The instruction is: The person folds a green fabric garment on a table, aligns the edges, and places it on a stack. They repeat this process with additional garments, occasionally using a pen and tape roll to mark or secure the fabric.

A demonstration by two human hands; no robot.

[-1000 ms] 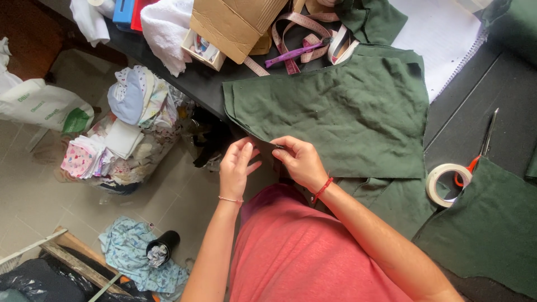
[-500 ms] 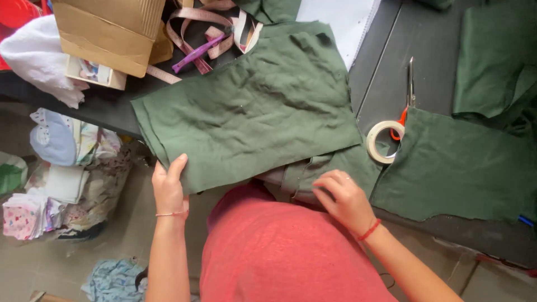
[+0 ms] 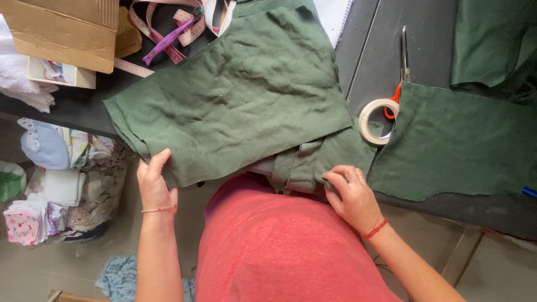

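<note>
Green cloth panel (image 3: 235,95) on the dark worktable (image 3: 380,50), long axis running ten to four o'clock; left hand (image 3: 154,187) pinches its seven-o'clock corner, right hand (image 3: 349,196) presses flat, fingers loosely spread, on the folded green piece (image 3: 313,162) beneath.

Dark worktable (image 3: 380,61), grey tiled floor (image 3: 492,268)

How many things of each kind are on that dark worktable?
Green cloth pieces: 3 (big one held by left hand, one under right hand, one right)
Roll of white tape: 1
Orange-handled scissors: 1
Pink measuring tape: 1
Brown cardboard box: 1
Total: 7
</note>
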